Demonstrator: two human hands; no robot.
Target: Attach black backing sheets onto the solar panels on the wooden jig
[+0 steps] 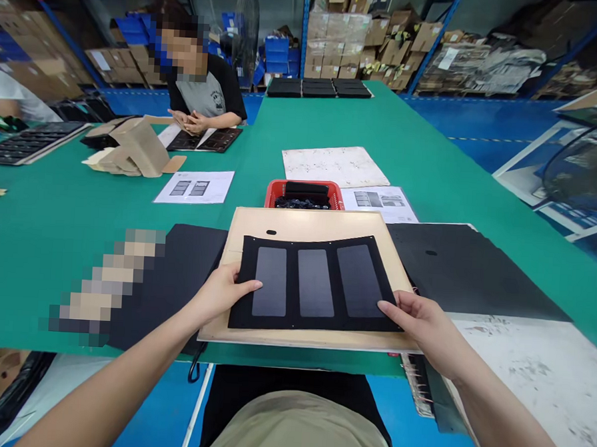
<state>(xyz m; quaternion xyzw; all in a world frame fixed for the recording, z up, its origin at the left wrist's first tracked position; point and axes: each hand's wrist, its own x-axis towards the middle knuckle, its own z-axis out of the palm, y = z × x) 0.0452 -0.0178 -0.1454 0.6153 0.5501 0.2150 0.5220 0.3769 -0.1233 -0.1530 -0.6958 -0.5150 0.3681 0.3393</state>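
A thin black sheet with three dark grey rectangular panels (316, 283) is held by its two short sides above a pale tan board (323, 225). My left hand (227, 290) grips the left edge, thumb on top and fingers underneath. At the right edge my right hand (421, 316) pinches the sheet the same way. The sheet bows slightly, and small holes run along its upper border. Whether its lower side touches the board I cannot tell. Just beyond the board stands a red basket (270, 194) with black items in it.
Dark sheets (175, 277) lie on the left, and a large dark grey sheet (476, 266) on the right. Printed papers (195, 186) and a stained white board (334, 165) lie farther back on the green table (407, 149). A co-worker (205, 98) sits across at the left.
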